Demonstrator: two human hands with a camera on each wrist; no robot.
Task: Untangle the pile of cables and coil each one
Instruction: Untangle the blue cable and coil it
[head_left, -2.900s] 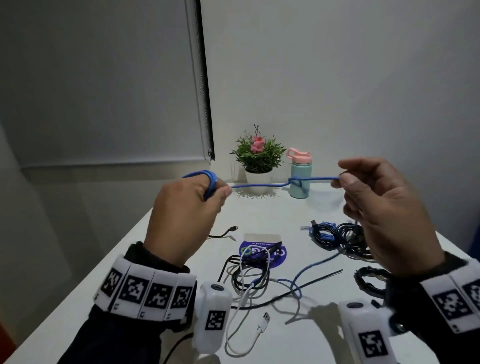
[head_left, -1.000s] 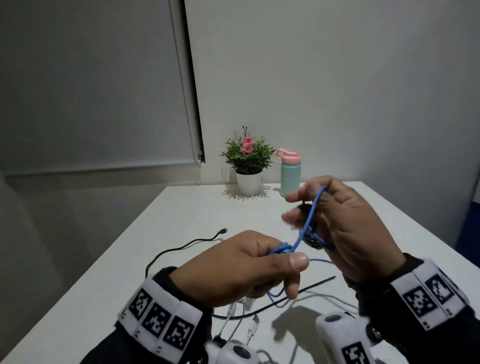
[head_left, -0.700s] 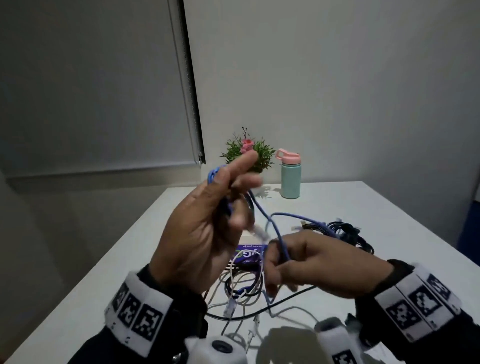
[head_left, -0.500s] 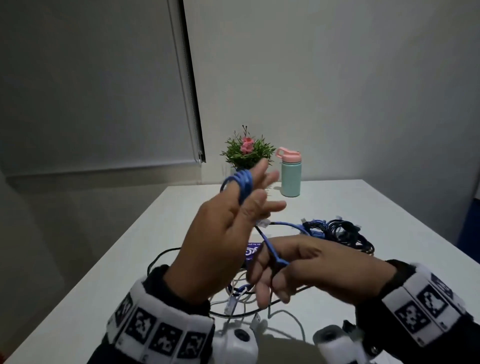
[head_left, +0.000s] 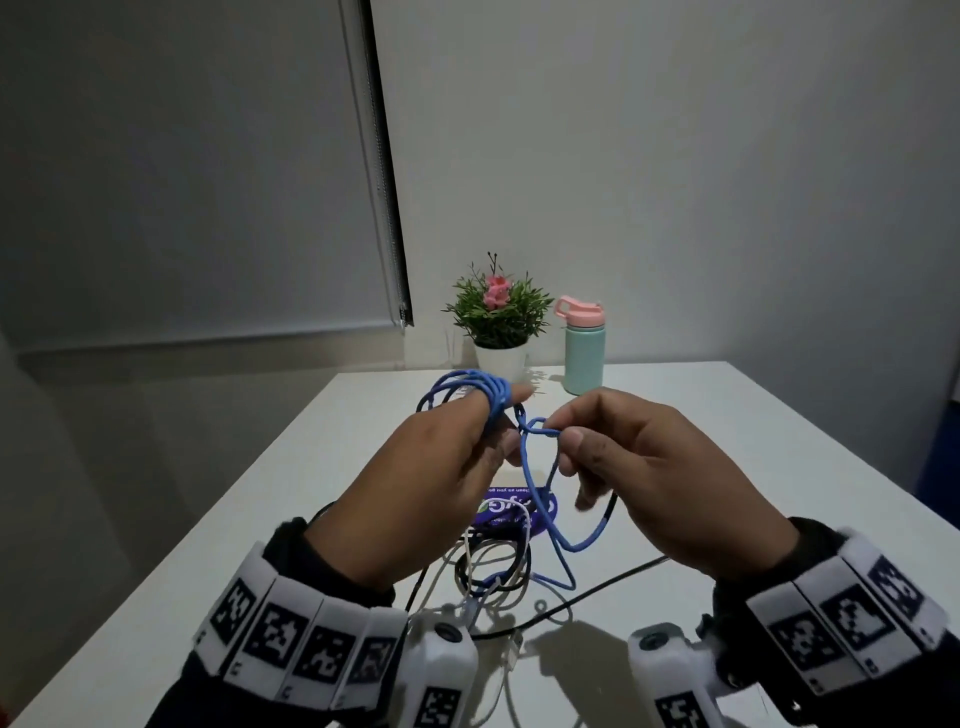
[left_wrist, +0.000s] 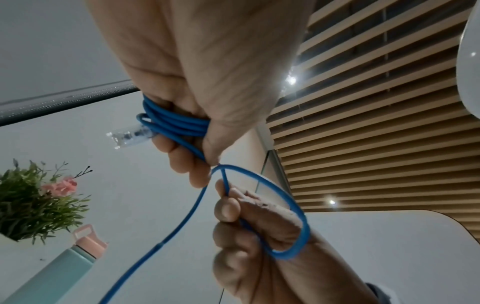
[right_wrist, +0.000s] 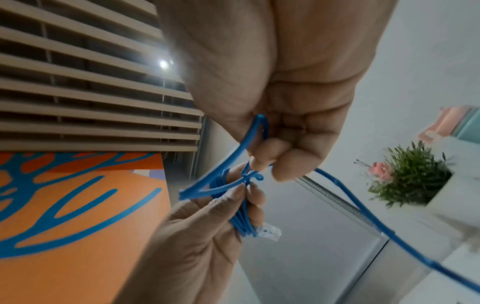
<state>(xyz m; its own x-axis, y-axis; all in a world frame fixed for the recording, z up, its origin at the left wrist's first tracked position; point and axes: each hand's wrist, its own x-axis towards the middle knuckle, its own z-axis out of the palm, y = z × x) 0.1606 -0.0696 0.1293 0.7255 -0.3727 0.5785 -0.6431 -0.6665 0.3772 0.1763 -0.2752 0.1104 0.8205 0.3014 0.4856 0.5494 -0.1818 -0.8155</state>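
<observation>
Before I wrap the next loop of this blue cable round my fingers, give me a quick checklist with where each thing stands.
1. Thin blue cable coils seated round left hand fingers: ok.
2. Right hand pinching the free strand: ok.
3. Clear plastic plug end tucked by the coils: ok.
4. Small kink near the pinch straightened: not ok.
5. Trailing length free of the black and white cables on the white table: cannot tell.

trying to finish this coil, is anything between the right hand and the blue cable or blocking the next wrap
Nothing visible: the right hand already pinches the blue cable beside the left hand, which holds the coil. The slack trails down into the cable pile and may snag.
</observation>
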